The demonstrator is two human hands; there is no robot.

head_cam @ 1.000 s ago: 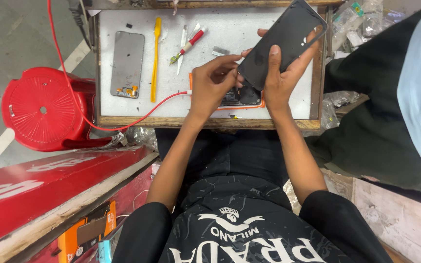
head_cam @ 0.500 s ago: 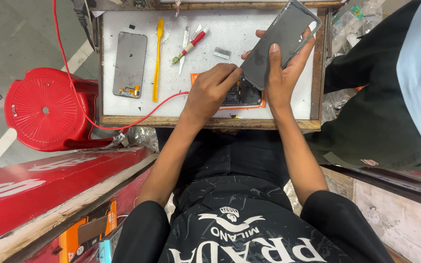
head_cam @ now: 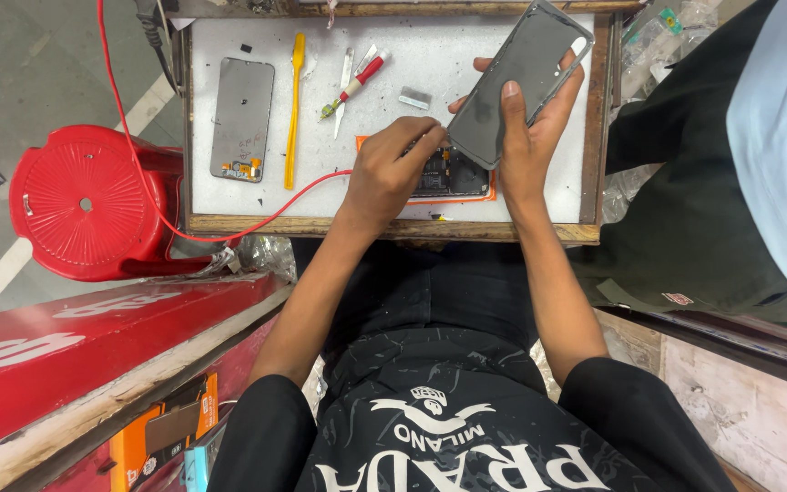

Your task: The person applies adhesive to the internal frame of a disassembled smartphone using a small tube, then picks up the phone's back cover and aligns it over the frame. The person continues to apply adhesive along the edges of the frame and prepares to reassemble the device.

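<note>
on the white worktop point(head_cam: 466, 82), the opened phone point(head_cam: 453, 178) lies in an orange frame, near the front edge. the right hand point(head_cam: 530, 137) has its grip closed on a dark phone panel point(head_cam: 521, 77), tilted up above the phone. the left hand point(head_cam: 392, 169) pinches its fingertips at the panel's lower corner; what it grips cannot be told. to the left lie a grey back cover point(head_cam: 241, 118), a yellow pry tool point(head_cam: 293, 109), a red-handled screwdriver point(head_cam: 354, 84) and a red cable point(head_cam: 266, 214).

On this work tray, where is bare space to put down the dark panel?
Bare white mat lies below the grey phone back, left of the red wire. A patch lies above the metal blade. Crowded: where the left hand and right hand hold the dark panel.
</note>
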